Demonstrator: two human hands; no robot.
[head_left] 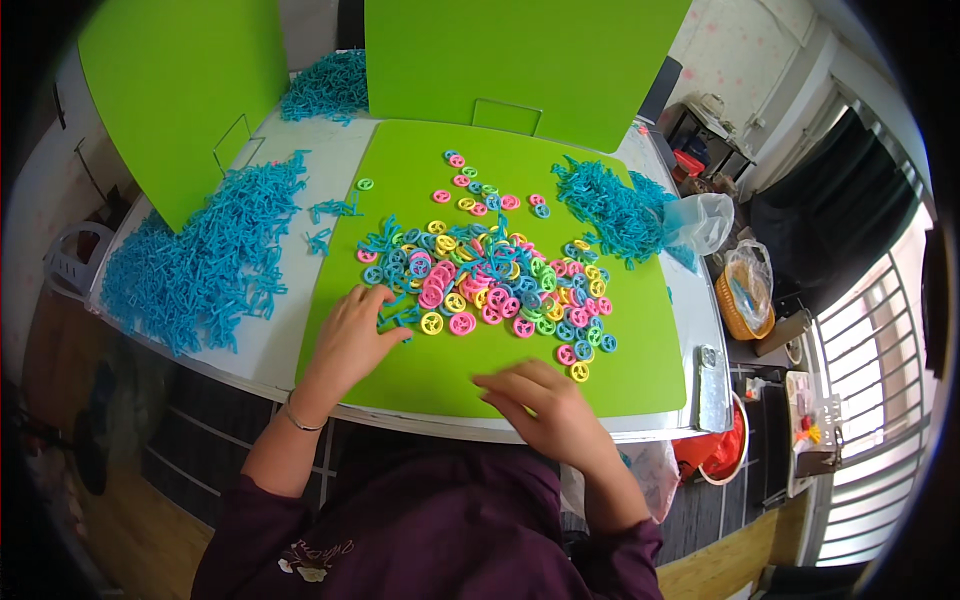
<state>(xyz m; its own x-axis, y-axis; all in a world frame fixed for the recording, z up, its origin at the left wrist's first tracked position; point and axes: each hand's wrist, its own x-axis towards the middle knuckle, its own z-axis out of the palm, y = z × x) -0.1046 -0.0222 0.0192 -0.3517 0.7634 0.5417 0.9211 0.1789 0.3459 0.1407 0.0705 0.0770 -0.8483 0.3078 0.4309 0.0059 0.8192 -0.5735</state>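
A mixed heap of small plastic wheels [500, 290] in pink, yellow, green and blue lies on a green board [450, 375]. My left hand [350, 335] is at the heap's near left edge. Its thumb and forefinger are apart, around several loose blue plastic pieces [400, 317], and no piece is plainly gripped. Over the board's front edge hovers my right hand [540, 402], clear of the heap. Its fingers stretch leftward with the thumb slightly below them, and nothing shows in it.
Piles of thin blue plastic pieces lie at the left [200, 265], back left [330, 85] and right [610, 210]. Upright green panels [520, 60] stand behind and at left. A phone [711, 385] lies at the right edge, near a clear plastic bag [697, 222].
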